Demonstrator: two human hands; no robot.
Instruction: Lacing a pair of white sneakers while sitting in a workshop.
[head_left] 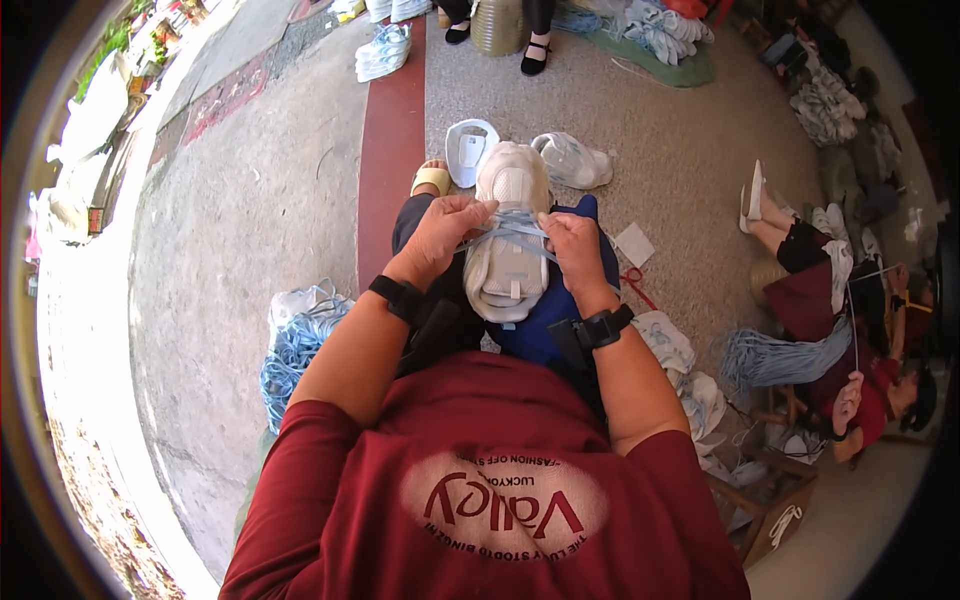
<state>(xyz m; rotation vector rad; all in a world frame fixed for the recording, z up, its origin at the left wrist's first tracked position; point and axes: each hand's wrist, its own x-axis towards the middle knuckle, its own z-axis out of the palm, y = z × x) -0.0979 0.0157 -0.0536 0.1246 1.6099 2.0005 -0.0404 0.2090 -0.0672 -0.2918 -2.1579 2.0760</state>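
A white sneaker (508, 290) rests on my lap, toe pointing away from me. Pale blue shoelace (515, 228) crosses over its tongue in several rows. My left hand (446, 232) is closed in a pinch on the lace at the shoe's left side. At the right side my right hand (574, 246) pinches the lace too, thumb and fingers together. The lace runs between both hands across the eyelets; its exact ends are hard to make out. Under the shoe, blue cloth (550, 325) covers my right thigh.
Beyond the toe, a white sneaker (574, 160) and a white shoe (470, 152) lie on the floor. Blue laces (305, 340) are piled at my left, more white shoes (668, 345) at my right. A seated co-worker (880, 390) at far right handles a lace. Red scissors (636, 285) lie nearby.
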